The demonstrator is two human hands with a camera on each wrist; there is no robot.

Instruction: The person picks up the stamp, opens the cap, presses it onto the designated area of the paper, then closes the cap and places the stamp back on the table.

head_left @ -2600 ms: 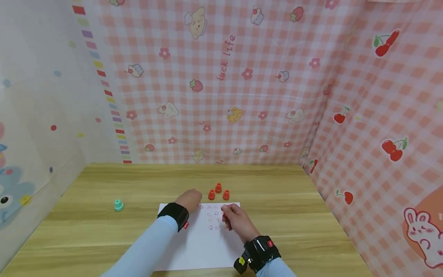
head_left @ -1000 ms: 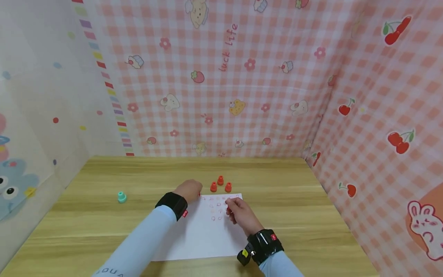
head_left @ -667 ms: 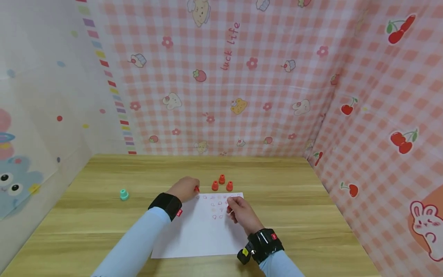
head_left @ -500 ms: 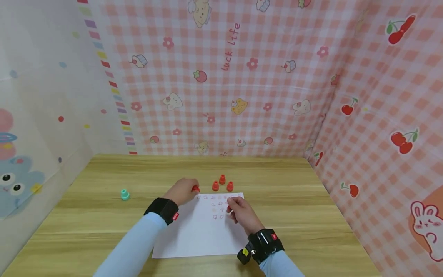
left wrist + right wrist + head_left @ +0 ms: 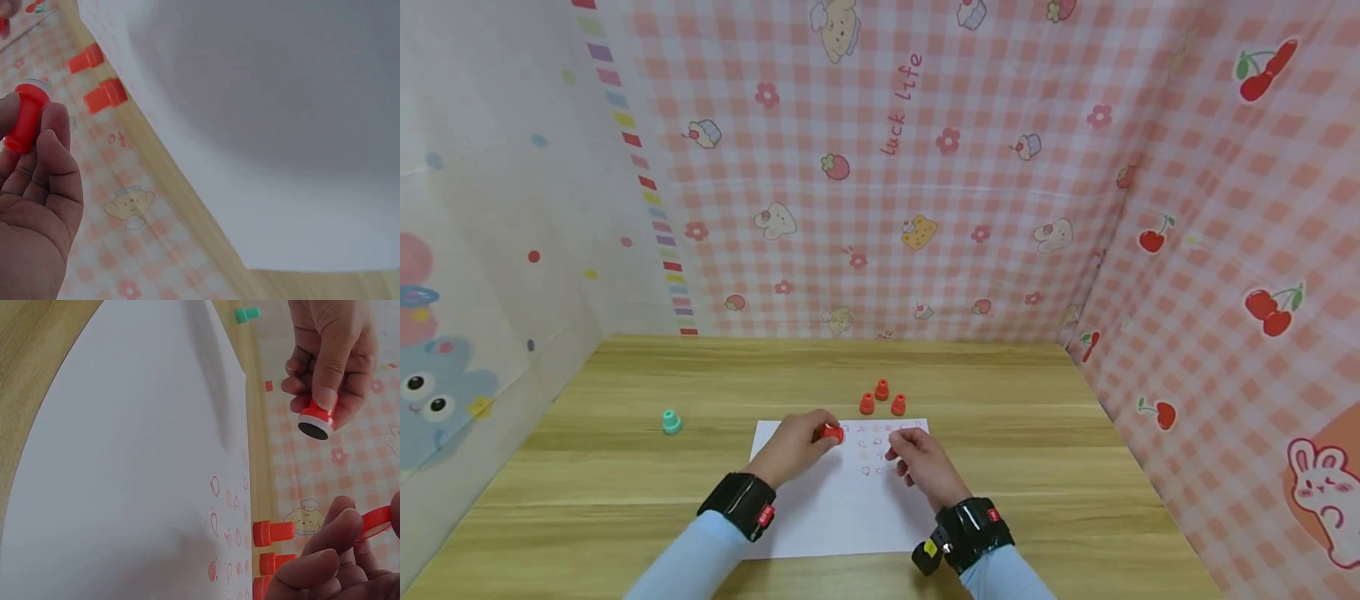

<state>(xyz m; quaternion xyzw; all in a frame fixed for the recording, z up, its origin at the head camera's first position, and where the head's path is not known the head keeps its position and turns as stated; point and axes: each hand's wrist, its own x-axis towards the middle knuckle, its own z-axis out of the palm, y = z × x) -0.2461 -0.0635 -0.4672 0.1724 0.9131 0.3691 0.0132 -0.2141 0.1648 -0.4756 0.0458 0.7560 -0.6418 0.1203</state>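
Observation:
My left hand [image 5: 796, 446] pinches a red toy stamp [image 5: 26, 119] between thumb and fingers above the paper's back left part. In the right wrist view its dark round face, with a white rim, shows below the fingers. My right hand [image 5: 927, 468] is over the paper's right side and pinches a red cap [image 5: 376, 522] between thumb and finger; in the head view the fingers mostly hide it. On the white sheet of paper [image 5: 820, 521], rows of small red fruit-like prints [image 5: 214, 522] lie near the back right. The right hand covers part of them.
Just behind the paper stand three red stamps: one at the back [image 5: 882, 390], one on the left [image 5: 867, 404], one on the right [image 5: 898, 406]. A teal stamp [image 5: 672, 422] stands further left on the wooden table [image 5: 625, 483]. Checked cloth [image 5: 880, 208] hangs behind.
My left hand has lifted from the paper's back edge, turned so the red stamp shows, and come nearer to me. A print is visible where it was. The right hand has stayed almost in place.

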